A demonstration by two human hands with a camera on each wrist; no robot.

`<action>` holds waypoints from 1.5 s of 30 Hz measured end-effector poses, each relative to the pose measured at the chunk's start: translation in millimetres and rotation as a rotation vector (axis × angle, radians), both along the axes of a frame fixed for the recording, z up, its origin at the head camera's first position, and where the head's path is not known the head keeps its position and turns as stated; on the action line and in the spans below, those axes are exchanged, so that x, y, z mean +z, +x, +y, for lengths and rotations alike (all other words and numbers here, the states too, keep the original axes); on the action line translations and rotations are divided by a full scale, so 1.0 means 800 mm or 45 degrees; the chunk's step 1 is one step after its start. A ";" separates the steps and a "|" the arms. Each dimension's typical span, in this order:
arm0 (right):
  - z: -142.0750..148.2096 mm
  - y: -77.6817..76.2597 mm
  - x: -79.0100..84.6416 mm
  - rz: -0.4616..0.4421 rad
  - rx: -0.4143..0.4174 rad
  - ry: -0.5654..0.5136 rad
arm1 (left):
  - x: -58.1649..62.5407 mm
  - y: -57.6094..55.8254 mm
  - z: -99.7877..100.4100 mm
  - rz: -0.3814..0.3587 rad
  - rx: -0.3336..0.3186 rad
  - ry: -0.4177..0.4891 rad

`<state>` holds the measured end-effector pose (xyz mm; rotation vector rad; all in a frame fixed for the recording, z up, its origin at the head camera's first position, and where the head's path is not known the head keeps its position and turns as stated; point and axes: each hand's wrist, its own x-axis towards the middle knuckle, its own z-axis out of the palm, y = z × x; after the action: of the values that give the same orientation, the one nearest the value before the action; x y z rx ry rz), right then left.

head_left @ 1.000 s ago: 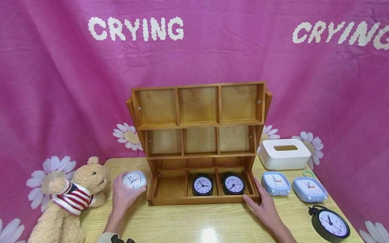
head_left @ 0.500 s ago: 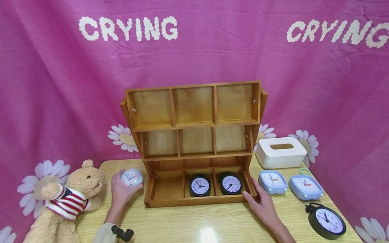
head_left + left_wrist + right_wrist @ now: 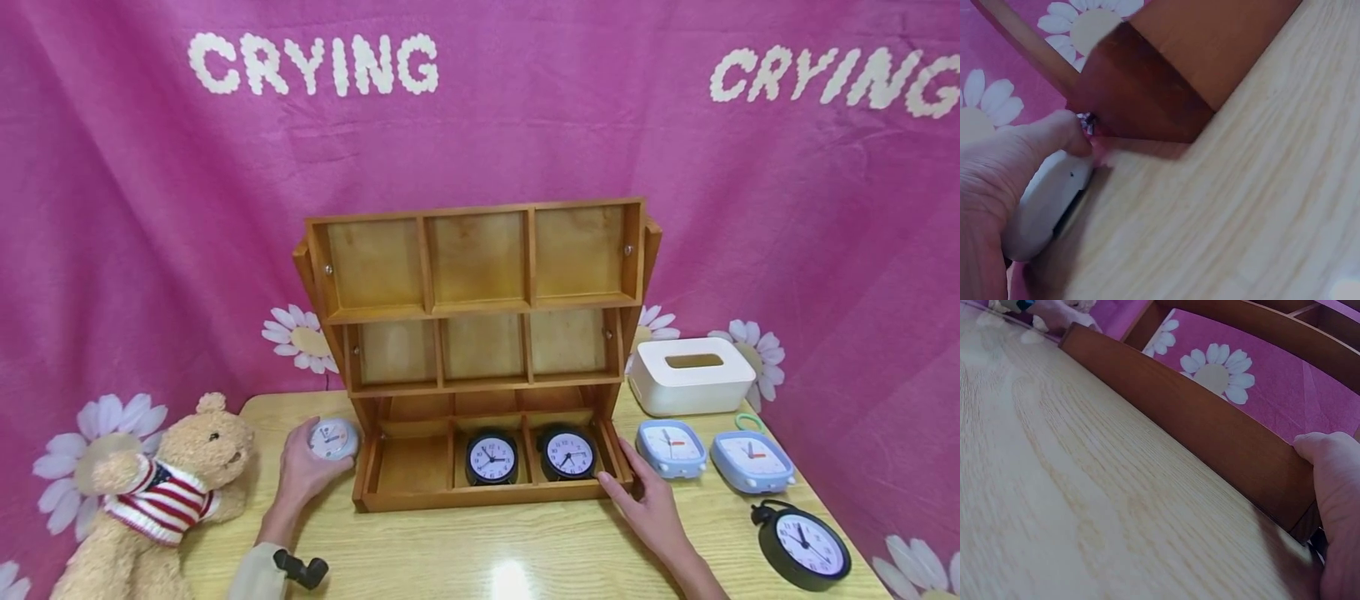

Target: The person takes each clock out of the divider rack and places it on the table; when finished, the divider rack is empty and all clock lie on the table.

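Observation:
Just left of the wooden rack (image 3: 405, 502), my left hand (image 3: 303, 467) holds a small pale-blue alarm clock (image 3: 333, 439), face up, thumb on its near right side. The left wrist view shows the clock's white side (image 3: 1054, 200) close over the table, with the thumb near the rack's corner. My right hand (image 3: 648, 500) grips the rack's lower right front corner, thumb on the front board (image 3: 1210, 425). Two round black alarm clocks, one in the middle (image 3: 492, 458) and one in the right compartment (image 3: 567, 454), stand in the bottom tier; its left compartment is bare.
Two blue alarm clocks, a left one (image 3: 671, 450) and a right one (image 3: 752, 461), lie right of the rack. Nearer is a black alarm clock (image 3: 802, 546). Behind stands a white tissue box (image 3: 693, 379). A teddy bear (image 3: 165, 492) sits at the left, before a pink curtain (image 3: 480, 125).
My left hand has brought the pale-blue clock slightly right, closer to the rack's left side. The right hand stays on the rack's corner. The head view has shifted slightly.

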<state>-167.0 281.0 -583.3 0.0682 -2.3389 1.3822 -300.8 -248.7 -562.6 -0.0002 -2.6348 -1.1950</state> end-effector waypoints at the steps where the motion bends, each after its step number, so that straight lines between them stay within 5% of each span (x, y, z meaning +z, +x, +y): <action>1: 0.001 0.000 0.000 -0.001 -0.004 0.005 | 0.002 0.001 0.000 -0.008 -0.017 -0.008; 5: 0.001 0.001 0.001 -0.004 -0.009 0.001 | 0.011 0.010 0.009 -0.041 -0.009 -0.020; 13: -0.005 0.002 -0.002 0.015 -0.004 -0.014 | 0.012 0.028 0.028 -0.055 0.283 0.070; 26: -0.001 -0.003 -0.001 0.006 0.013 -0.013 | -0.003 0.004 0.029 -0.003 0.384 0.087; 39: -0.001 -0.003 -0.005 0.014 0.012 -0.030 | -0.004 -0.032 0.012 -0.021 0.239 0.159; 45: 0.000 -0.003 -0.006 -0.007 -0.007 -0.010 | 0.000 -0.029 0.011 0.016 0.142 0.089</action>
<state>-169.4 281.1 -587.8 0.0559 -2.3362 1.3912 -323.6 -239.6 -563.0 0.1494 -2.5441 -1.2441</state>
